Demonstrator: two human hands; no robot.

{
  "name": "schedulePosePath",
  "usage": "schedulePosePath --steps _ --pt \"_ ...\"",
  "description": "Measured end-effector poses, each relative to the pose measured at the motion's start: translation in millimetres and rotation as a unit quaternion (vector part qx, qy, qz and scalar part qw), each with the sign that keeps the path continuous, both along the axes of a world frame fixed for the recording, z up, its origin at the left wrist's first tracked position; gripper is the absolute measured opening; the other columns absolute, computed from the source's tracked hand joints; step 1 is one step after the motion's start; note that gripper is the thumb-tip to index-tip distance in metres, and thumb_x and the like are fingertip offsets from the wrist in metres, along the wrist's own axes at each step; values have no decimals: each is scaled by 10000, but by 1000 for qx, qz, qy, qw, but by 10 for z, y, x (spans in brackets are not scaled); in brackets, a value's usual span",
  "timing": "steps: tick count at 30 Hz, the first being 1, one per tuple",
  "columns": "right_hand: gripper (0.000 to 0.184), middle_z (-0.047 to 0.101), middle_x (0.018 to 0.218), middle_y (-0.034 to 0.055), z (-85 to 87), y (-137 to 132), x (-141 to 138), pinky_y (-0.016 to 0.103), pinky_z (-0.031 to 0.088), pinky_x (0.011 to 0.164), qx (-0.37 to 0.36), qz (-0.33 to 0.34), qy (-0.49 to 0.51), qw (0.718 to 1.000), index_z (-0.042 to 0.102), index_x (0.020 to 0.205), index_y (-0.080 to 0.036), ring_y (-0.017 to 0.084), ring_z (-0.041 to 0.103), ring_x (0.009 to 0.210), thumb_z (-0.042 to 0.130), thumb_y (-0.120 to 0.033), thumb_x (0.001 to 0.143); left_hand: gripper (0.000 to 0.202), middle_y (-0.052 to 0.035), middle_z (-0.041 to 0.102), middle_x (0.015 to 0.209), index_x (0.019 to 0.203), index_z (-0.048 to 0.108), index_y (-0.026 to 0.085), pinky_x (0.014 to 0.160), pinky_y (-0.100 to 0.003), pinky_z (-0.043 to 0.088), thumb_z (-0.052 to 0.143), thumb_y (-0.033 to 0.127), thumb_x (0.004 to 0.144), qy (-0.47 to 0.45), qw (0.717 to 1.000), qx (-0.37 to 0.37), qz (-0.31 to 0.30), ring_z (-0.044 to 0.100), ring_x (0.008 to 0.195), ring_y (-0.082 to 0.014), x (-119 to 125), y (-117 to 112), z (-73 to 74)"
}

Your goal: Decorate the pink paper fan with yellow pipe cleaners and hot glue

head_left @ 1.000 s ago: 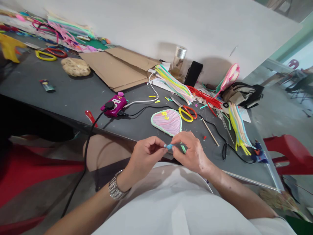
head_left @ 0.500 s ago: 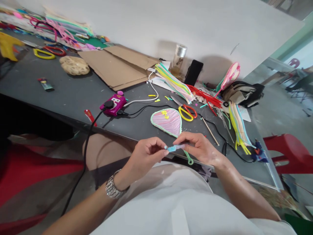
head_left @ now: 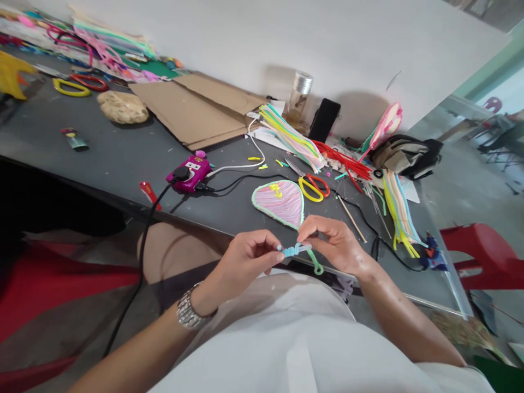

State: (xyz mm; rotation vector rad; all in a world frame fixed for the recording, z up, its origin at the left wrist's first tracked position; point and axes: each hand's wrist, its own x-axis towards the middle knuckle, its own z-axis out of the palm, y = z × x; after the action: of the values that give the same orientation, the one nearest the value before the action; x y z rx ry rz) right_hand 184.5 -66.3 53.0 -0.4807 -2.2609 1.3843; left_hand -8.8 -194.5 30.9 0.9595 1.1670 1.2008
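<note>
"Left hand [head_left: 249, 256], pinching what?"

"A blue pipe-cleaner coil [head_left: 291, 251], between thumb and fingertips, held just above the tabletop's edge [head_left: 102, 147]."

"And the right hand [head_left: 333, 245]?"

"Pinching the coil's other end, with a green loop [head_left: 315, 267] hanging free. Gripped from both sides, the coil stays taut and can't spring loose."

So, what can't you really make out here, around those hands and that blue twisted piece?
All in the head view:
The near end of the blue twisted piece: hidden by the left hand.
Its join with the green loop, beside the right hand: too small to tell.
The glass jar's contents: too small and blurred.
The craft pile: cut off by the top edge.
</note>
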Motion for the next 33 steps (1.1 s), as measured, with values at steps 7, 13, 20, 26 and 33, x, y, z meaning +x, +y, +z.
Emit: schedulePosePath --steps 7,13,20,26,33 --pt "84 710 811 12 -70 32 -20 275 476 742 -55 -11 -33 998 724 830 -193 143 628 767 674 -187 897 215 42 569 580 764 652 134 499 -187 370 756 321 784 -6 1000 4 10 487 511 -71 10 -17 43" --pt "55 698 758 -6 -212 -18 -9 240 483 669 -105 3 -47 993 736 856 -191 125 622 700 690 -185 886 217 37 573 582 759 660 133 500 -191 378 762 323 781 -2 1000 1 20 490 510 -72 2 -29 51" --pt "146 737 820 -3 -296 -202 12 238 547 691 86 -50 45 994 685 1044 -234 122 700 709 610 -137 964 240 57 544 550 775 652 146 482 -191 356 790 341 792 -70 997 13 39 450 489 -64 -23 -22 -18" --pt "190 753 820 16 -285 -161 -1 271 520 694 255 -14 81 963 658 1097 -244 146 692 718 575 -112 989 241 56 543 544 756 656 145 488 -194 356 798 338 783 -68 997 12 44 455 497 -64 -13 -20 -1" --pt "326 727 811 23 -298 -123 36 286 445 675 342 14 44 938 627 1155 -251 167 637 712 526 -29 938 260 57 545 544 746 647 148 486 -198 348 805 353 760 -61 997 -5 48 449 491 -64 -17 -22 26"
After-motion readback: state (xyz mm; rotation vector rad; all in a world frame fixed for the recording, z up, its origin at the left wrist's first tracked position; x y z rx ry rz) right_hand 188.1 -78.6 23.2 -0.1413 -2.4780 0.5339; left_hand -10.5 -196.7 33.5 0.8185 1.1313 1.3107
